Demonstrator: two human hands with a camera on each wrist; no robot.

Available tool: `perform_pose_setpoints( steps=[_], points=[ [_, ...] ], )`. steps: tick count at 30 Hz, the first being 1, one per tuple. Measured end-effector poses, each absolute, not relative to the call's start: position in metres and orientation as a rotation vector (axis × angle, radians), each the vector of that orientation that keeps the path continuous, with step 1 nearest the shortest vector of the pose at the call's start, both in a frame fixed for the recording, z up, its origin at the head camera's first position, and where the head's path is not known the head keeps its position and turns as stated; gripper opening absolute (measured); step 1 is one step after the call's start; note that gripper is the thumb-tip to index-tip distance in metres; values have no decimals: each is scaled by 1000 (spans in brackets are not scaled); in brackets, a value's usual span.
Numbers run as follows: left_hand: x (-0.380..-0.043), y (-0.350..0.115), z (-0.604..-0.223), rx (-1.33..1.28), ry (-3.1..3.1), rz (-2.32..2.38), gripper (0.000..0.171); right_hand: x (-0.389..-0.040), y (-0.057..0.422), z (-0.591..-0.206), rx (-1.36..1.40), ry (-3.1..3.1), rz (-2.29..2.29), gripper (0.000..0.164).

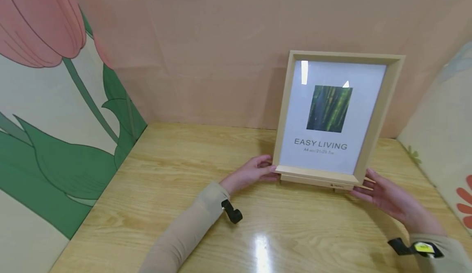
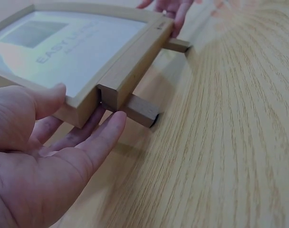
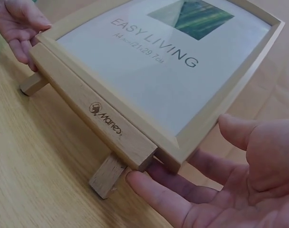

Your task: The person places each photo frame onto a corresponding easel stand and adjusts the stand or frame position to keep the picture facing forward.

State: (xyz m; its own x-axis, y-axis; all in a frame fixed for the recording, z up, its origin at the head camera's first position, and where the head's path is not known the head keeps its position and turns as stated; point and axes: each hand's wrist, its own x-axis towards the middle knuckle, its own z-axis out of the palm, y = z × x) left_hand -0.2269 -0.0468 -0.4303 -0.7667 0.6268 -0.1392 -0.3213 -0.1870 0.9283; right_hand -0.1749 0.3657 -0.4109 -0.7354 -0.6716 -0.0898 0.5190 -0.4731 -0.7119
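Observation:
A light wooden picture frame (image 1: 328, 72) with a bamboo print and the words "EASY LIVING" leans back on a small wooden tabletop easel (image 1: 313, 181). At its lower left corner my left hand (image 1: 254, 170) holds the frame, thumb (image 2: 56, 97) on the front edge and fingers beneath. My right hand (image 1: 387, 197) holds the lower right corner, its thumb (image 3: 232, 130) against the side edge and its fingers under the corner by the ledge. The easel ledge (image 3: 97, 111) bears a dark logo, and its short feet (image 3: 107, 175) stand on the table. The easel's back is hidden.
The wooden table (image 1: 166, 154) reaches to a pinkish backdrop (image 1: 206, 60) close behind the frame. A tulip-painted panel (image 1: 73, 162) borders the left side, and a pale panel with flowers (image 1: 442, 134) the right. Black straps (image 1: 231, 212) hang at both wrists.

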Motion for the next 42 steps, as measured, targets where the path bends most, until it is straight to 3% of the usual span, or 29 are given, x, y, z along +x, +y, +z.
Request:
perform_pose_setpoints(
  steps=[6,17,25,42],
  points=[
    [-226,-46,-430,375,1446,2009,48,-178,370,-409,-263,1004,-2182,53],
    [-224,-53,-428,318,1476,2026,58,-178,363,-406,-224,1068,-2189,53],
    [-226,-71,-428,299,1491,2026,64,-177,341,-402,-117,1238,-2190,45],
    [-223,-128,-434,342,1541,2020,62,-187,281,-401,-40,1440,-2118,35]
  ],
)
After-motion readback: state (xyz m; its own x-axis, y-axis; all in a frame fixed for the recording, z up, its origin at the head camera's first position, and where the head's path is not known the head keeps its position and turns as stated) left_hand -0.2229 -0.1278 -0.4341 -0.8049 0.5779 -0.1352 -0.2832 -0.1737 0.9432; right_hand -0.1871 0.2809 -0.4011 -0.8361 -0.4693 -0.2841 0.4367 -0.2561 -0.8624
